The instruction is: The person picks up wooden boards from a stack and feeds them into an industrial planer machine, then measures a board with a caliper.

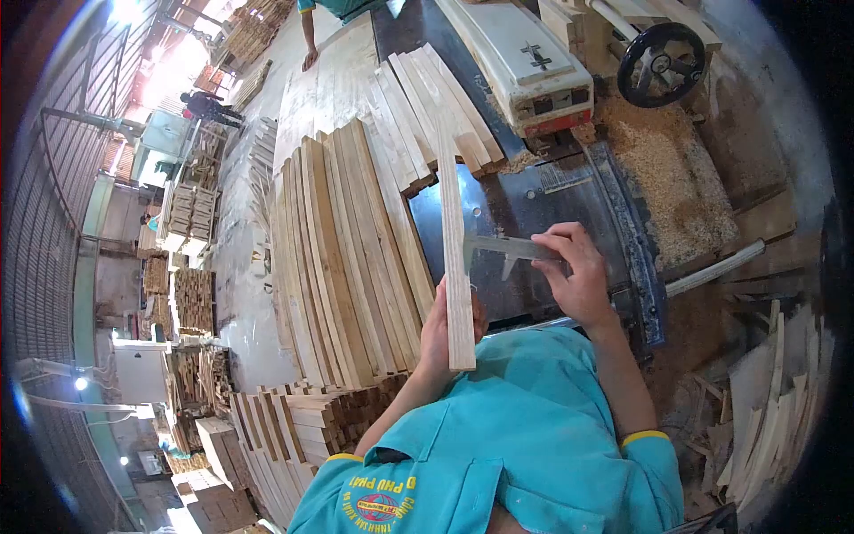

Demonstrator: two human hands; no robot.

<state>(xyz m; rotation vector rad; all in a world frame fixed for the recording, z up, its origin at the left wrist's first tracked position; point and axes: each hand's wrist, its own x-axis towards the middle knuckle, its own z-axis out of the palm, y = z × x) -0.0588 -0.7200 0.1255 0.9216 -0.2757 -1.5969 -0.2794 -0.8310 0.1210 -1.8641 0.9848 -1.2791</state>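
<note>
My left hand (pixel 434 336) is closed round the lower part of a pale wooden strip (pixel 456 267), which stands lengthwise in front of my chest. Some of those fingers are hidden behind the strip. In my right hand (pixel 576 271) is a caliper (pixel 507 246), pinched between thumb and fingers at its right end. The caliper's jaw end meets the strip's right edge around mid-length. Beneath both hands lies the dark metal table (pixel 525 209) of a machine.
Left of the strip lies a row of wooden planks (pixel 342 240), with more boards (pixel 436 102) further up. A white machine housing (pixel 511 53), black handwheel (pixel 661 65) and sawdust heap (pixel 667 169) are at upper right. Another person's hand (pixel 310 60) touches the far tabletop. Scrap strips (pixel 774 409) lie lower right.
</note>
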